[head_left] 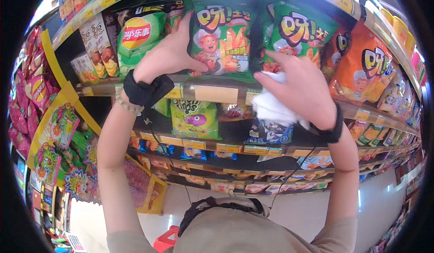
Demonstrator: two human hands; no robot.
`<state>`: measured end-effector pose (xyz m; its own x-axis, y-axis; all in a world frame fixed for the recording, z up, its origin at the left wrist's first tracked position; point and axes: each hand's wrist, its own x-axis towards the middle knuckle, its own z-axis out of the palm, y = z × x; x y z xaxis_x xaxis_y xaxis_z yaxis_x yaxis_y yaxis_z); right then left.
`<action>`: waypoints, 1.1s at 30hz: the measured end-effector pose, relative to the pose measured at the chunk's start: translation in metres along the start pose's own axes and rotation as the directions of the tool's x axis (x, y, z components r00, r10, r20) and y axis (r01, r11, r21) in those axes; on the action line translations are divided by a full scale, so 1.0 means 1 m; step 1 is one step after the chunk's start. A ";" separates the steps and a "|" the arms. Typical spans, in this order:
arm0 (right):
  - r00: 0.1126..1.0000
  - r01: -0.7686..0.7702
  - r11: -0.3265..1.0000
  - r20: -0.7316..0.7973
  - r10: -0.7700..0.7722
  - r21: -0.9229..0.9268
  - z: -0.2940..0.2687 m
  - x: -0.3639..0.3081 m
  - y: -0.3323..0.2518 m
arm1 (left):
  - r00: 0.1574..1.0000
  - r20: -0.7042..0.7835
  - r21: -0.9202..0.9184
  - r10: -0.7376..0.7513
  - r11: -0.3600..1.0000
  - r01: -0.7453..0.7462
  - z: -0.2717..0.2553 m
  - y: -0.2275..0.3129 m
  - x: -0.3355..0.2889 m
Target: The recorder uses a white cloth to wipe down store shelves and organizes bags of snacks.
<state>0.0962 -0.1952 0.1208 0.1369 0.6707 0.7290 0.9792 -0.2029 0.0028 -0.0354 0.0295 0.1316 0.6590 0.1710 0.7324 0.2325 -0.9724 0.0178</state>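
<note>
Shelf [189,91]: wide, packed with snacks, directly in front of the person.
Middle green bag [222,38]: 1 of several snack bags, upright on the shelf at centre.
Right green bag [296,32]: upright, just right of the middle green bag.
Left hand [169,54]: fingers and thumb spread at the middle green bag's left side; cannot tell if it presses.
Right hand [300,85]: grasping a white cloth [272,102], 1 finger extended before the right green bag.
White cloth: bunched, hanging below the palm.

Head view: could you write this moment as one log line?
left hand: open, at left edge of middle green potato-snack bag | right hand: holding white cloth, before right-hand green potato-snack bag
</note>
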 end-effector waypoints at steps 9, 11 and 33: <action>0.988 -0.040 0.983 0.140 0.066 -0.182 0.036 0.050 -0.005 | 0.917 0.399 -0.335 0.010 0.932 0.136 0.011 -0.016 0.004; 0.993 -0.035 0.983 0.108 0.055 -0.180 0.039 0.052 -0.005 | 0.916 0.397 -0.317 0.058 0.945 0.077 0.012 -0.021 0.010; 0.996 0.070 0.977 -0.038 -0.079 -0.200 0.006 0.060 -0.028 | 0.950 0.283 -0.104 -0.130 0.981 0.165 -0.013 -0.030 -0.025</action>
<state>0.0775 -0.1451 0.1605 0.0533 0.6574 0.7517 0.9365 -0.2941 0.1909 -0.0683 0.0519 0.1212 0.7985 0.3338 0.5011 0.2623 -0.9420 0.2094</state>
